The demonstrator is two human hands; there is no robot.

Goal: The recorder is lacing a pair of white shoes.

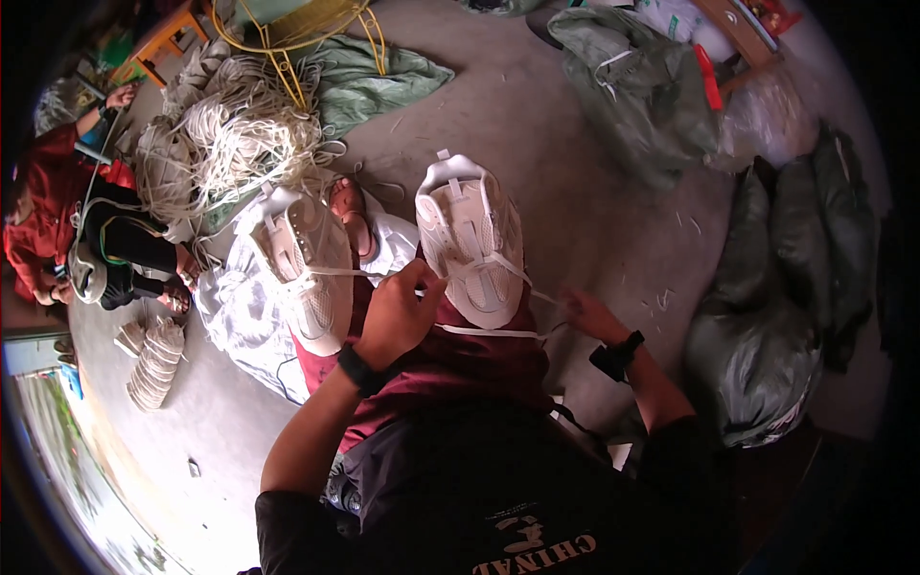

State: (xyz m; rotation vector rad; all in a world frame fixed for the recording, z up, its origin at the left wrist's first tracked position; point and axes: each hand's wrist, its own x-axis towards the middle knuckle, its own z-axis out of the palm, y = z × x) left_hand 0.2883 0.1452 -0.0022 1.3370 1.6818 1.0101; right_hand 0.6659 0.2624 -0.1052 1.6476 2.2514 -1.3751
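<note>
Two beige-and-white sneakers rest on my maroon-trousered thighs, toes toward me: the left sneaker (305, 264) and the right sneaker (470, 240). My left hand (404, 305) is closed between them, beside the right sneaker's toe, with a white shoelace at its fingers. A lace also runs from the left sneaker toward this hand. Right of the right sneaker, my right hand (591, 316) pinches a white shoelace (543, 296) that comes from that sneaker's front eyelets. Its fingers are slightly blurred. Another stretch of white lace (489, 332) crosses the trousers below the toe.
A heap of white laces (249, 134) lies far left, by a yellow metal-framed stool (287, 38). At left sits a person in red (48, 220). A lace bundle (158, 364) lies on the floor. Dark green sacks (757, 335) stand at right; white sacking (244, 316) spreads beside my left leg.
</note>
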